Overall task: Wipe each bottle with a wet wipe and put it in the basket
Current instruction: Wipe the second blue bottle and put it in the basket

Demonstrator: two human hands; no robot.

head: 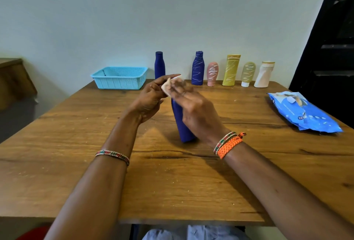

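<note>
A person seated at a worn wooden bench (76, 172) wipes the top of a dark blue plastic bottle (182, 124), which stands tilted near the bench's middle. The left hand (148, 99) is closed around a folded white wet wipe (166, 88) at the bottle's neck; the right hand (193, 105), blurred, lies against the bottle's upper body, fingers loosely curled, though how firmly it grips cannot be told. The wiping step appears to be in hand. An empty light blue perforated plastic basket (119, 78) waits at the far left, beside a plain blue bottle (159, 65). Five chalk-scribbled bottles (230, 71) line the wall, seemingly still unwiped. A blue wet-wipe packet (304, 113) lies at right. Next, presumably, the bottle goes over into the basket.
</note>
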